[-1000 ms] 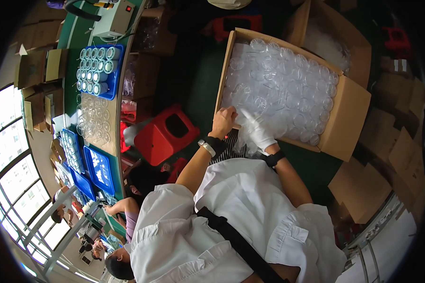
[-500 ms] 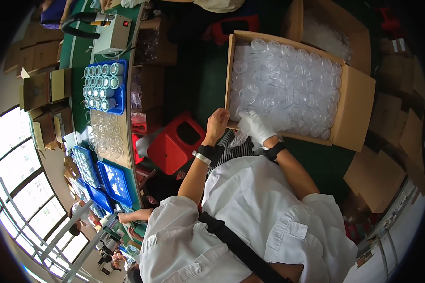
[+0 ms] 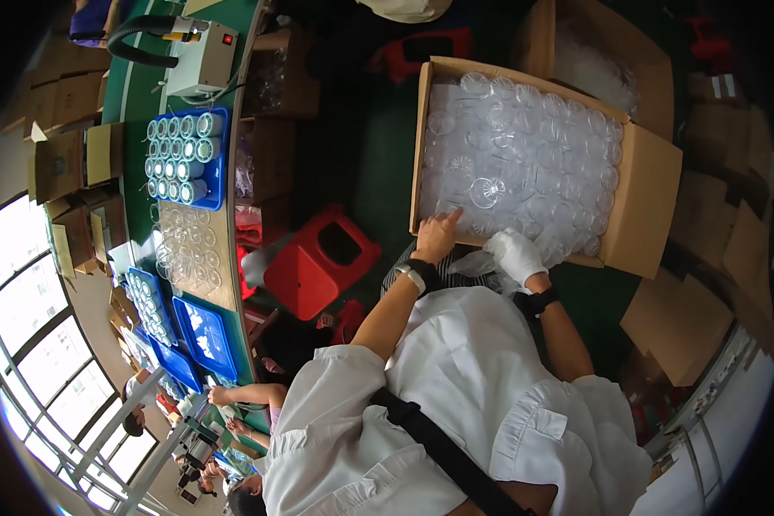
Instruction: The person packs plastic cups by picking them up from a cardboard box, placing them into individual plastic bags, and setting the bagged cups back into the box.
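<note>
A cardboard box (image 3: 656,191) stands before me, filled with rows of clear round plastic cups (image 3: 546,142). One cup (image 3: 488,192) near the box's near left part stands out brighter than the others. My left hand (image 3: 437,238), bare, is at the box's near left edge with its forefinger stretched toward the cups; nothing shows in it. Beside it, my right hand (image 3: 518,256) in a white glove is closed on a crumpled clear plastic bag (image 3: 557,247), which spreads along the near edge. What lies under the gloved fingers is hidden.
A red stool (image 3: 322,262) stands left of me. The long green table beyond holds a blue tray of white cylinders (image 3: 181,155), clear cups on a board (image 3: 185,249) and a blue tray (image 3: 205,335). Another open box (image 3: 654,73) stands behind. A co-worker's arm (image 3: 245,394) reaches the table.
Both hands have moved to the right along the near edge. My left hand has gone from a closed pose to a stretched forefinger over the box. The bag has shifted right with my gloved hand.
</note>
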### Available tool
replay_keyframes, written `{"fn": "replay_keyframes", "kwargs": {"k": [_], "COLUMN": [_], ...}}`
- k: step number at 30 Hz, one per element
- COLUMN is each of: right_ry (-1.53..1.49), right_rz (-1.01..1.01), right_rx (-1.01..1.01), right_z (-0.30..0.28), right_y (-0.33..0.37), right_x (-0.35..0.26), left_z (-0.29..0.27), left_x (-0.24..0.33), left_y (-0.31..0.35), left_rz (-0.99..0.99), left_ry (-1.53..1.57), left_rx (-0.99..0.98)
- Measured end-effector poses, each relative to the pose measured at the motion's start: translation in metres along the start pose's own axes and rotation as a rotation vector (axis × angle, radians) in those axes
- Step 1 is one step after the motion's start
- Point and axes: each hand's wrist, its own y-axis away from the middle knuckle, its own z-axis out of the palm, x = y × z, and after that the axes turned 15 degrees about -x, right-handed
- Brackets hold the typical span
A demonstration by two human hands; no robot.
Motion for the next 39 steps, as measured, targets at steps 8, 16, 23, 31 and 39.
{"fn": "replay_keyframes", "kwargs": {"k": [8, 16, 23, 31, 39], "right_ry": [-0.124, -0.010, -0.031, 0.015, -0.407], "right_rz": [0.041, -0.277, -0.336, -0.499, -0.023], "right_rx": [0.314, 0.360, 0.127, 0.323, 0.481], "right_z": [0.017, 0.019, 0.002, 0.000, -0.067], "right_y": [-0.028, -0.058, -0.055, -0.022, 0.072], "right_x": [-0.019, -0.053, -0.064, -0.062, -0.027], "left_z": [-0.014, -0.052, -0.052, -0.037, -0.042], "left_x": [0.001, -0.021, 0.025, 0.005, 0.024], "left_y": [-0.020, 0.014, 0.041, -0.003, -0.004], "left_rz": [-0.130, 0.000, 0.143, 0.243, 0.120], "left_ry": [0.333, 0.587, 0.084, -0.235, -0.318], "left_rx": [-0.252, -0.106, 0.035, 0.120, 0.216]}}
